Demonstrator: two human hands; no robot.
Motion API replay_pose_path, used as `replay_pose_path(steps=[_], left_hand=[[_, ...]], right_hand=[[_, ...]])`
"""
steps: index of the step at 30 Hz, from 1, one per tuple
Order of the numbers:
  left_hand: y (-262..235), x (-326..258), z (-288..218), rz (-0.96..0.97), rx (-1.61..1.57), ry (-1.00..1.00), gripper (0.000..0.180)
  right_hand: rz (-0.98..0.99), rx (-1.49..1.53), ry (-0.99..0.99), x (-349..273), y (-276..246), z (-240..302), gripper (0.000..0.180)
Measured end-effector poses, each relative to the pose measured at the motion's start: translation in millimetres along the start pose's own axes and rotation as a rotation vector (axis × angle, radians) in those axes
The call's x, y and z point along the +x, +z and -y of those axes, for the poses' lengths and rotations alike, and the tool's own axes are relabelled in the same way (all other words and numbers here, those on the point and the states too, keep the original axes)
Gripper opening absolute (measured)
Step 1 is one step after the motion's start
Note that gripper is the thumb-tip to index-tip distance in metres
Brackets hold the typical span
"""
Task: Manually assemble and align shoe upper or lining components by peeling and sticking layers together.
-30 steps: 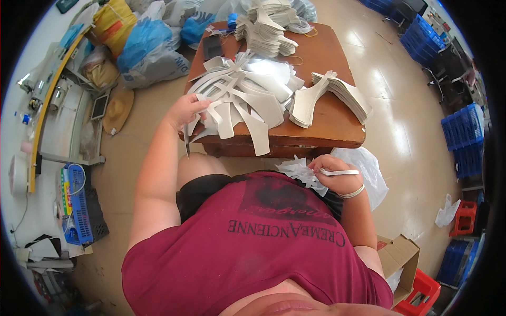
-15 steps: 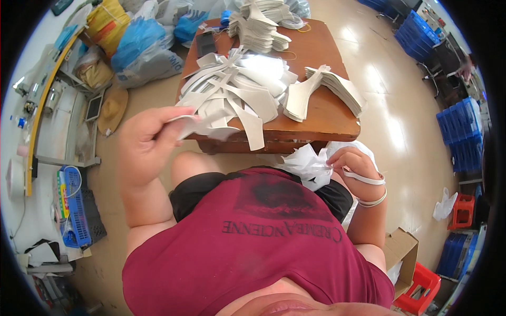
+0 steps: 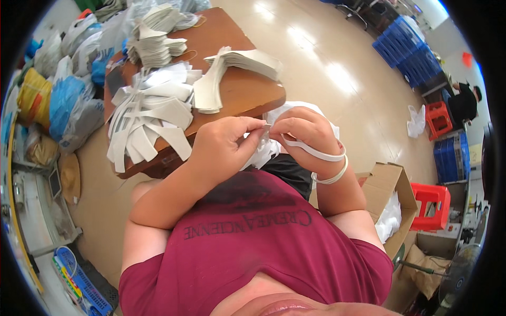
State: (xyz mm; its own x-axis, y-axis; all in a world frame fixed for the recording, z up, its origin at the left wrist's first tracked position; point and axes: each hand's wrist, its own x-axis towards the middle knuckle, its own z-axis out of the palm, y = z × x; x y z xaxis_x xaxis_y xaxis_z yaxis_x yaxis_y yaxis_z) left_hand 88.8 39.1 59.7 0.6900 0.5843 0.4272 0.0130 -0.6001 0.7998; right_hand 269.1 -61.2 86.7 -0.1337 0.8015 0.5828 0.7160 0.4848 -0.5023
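My left hand (image 3: 224, 147) and my right hand (image 3: 305, 131) meet above my lap, both pinching a white strip piece (image 3: 311, 151) that curves down over my right wrist. A crumpled white bundle (image 3: 261, 152) lies under my hands. On the low brown table (image 3: 247, 89) ahead lies a spread heap of pale cut pieces (image 3: 147, 118), a fanned stack (image 3: 232, 71) at its right, and another pile (image 3: 155, 42) at the far end.
Filled plastic bags (image 3: 63, 100) crowd the floor left of the table. An open cardboard box (image 3: 387, 205) with white scraps stands at my right, beside a red stool (image 3: 432, 203). Blue crates (image 3: 406, 47) line the far right, where another person (image 3: 464, 102) sits.
My left hand left the heap on the table and came to my lap, joining the right hand on the white strip. The view tilted so the table sits further left.
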Motion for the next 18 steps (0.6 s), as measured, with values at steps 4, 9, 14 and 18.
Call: replay_pose_path(steps=[4, 9, 14, 18], left_hand=[[11, 5, 0, 0.011, 0.007, 0.055, 0.015], [16, 8, 5, -0.010, 0.115, 0.240, 0.016], [15, 9, 4, -0.009, 0.254, 0.372, 0.019], [5, 11, 5, 0.065, 0.420, 0.472, 0.022]], right_hand=[[-0.098, -0.093, -0.019, -10, 6, -6, 0.020], [-0.207, -0.221, -0.053, -23, 14, -7, 0.025], [-0.323, -0.253, -0.044, -33, 27, -12, 0.030], [-0.349, -0.215, 0.186, -40, 31, -3, 0.033]])
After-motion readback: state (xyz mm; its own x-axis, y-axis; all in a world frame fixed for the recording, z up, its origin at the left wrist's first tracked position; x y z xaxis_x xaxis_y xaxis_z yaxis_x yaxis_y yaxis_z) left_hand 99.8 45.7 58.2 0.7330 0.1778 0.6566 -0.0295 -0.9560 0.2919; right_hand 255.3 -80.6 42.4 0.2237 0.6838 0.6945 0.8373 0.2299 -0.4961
